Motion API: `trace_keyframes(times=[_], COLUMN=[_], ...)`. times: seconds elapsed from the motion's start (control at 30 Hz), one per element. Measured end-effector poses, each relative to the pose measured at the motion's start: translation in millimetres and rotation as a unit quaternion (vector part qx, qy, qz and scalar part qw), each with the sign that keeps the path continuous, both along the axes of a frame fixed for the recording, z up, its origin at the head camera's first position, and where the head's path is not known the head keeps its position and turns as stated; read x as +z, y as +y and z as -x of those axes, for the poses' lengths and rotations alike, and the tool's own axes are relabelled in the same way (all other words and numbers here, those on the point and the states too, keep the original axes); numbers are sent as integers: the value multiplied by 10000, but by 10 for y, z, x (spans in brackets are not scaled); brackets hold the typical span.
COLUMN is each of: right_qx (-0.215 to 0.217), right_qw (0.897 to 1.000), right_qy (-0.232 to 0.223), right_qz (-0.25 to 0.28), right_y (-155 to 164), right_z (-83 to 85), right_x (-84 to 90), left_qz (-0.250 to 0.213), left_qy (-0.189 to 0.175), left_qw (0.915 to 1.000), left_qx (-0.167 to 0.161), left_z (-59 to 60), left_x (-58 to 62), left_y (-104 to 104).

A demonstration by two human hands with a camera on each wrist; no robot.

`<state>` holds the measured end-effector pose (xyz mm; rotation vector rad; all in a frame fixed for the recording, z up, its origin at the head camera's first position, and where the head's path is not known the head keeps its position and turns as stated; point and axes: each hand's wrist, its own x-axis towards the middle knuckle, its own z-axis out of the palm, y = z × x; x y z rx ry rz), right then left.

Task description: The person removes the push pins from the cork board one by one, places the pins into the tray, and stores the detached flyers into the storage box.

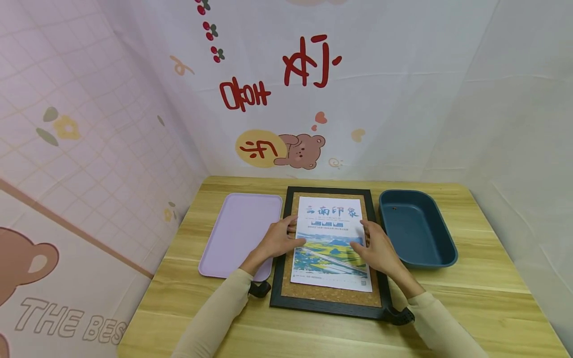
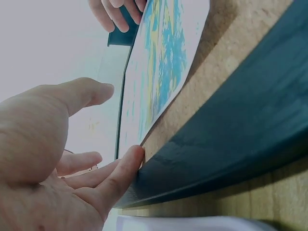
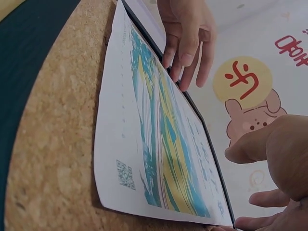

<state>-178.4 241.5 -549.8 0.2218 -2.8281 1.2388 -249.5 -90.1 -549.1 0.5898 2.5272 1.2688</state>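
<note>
A printed poster sheet [image 1: 331, 256] with blue lettering and a green, yellow and blue landscape lies on a cork board [image 1: 309, 291] with a black frame. My left hand [image 1: 279, 239] is at the sheet's left edge. In the left wrist view, a fingertip [image 2: 134, 153] meets that edge, while the thumb [image 2: 98, 92] stands apart above. At the opposite edge is my right hand [image 1: 378, 248], its fingers along the side and its thumb over the sheet. The right wrist view shows the sheet's near corner [image 3: 108, 195] slightly raised from the cork.
A lilac tray [image 1: 243, 228] lies left of the board. On the right stands a deep teal bin [image 1: 421, 233] with a tiny dark spot on its inner wall. The wooden table [image 1: 492, 303] backs onto a printed cloth [image 1: 394, 99].
</note>
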Motion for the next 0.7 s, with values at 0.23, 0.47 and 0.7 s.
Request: trace_keyframes(times=[0.23, 0.47, 0.7], right_qx=[-73, -283, -568], right_qw=[9997, 9989, 9967], right_qy=[-186, -247, -238], right_qz=[139, 271, 527], right_y=[4, -6, 3], right_z=[15, 21, 49], right_x=[-17, -21, -23], left_qz=[-91, -477, -778], left_qy=[-232, -461, -576], left_qw=[9995, 9966, 9927], left_qx=[199, 486, 718], left_z=[-19, -11, 20], left_x=[-2, -60, -112], left_y=[24, 19, 34])
